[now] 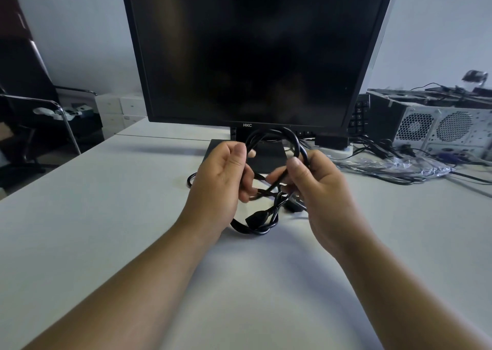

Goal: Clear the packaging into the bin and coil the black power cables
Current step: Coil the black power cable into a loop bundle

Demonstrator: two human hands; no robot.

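Observation:
A black power cable (pixel 277 134) arches in a loop between my two hands, just above the white desk (pixel 106 203) in front of the monitor. My left hand (pixel 221 176) grips the left side of the loop, fingers curled round it. My right hand (pixel 311 179) pinches the right side between thumb and fingers. The rest of the cable, with its plug ends (pixel 255 219), hangs and lies tangled on the desk below my hands. Clear plastic packaging (pixel 399 164) lies crumpled on the desk to the right.
A black HKC monitor (pixel 255 51) stands directly behind my hands on a black base (pixel 266 155). At the right stand an open computer case (pixel 439 126), a keyboard on end and more cables. An office chair (pixel 40 104) and white boxes stand at the left.

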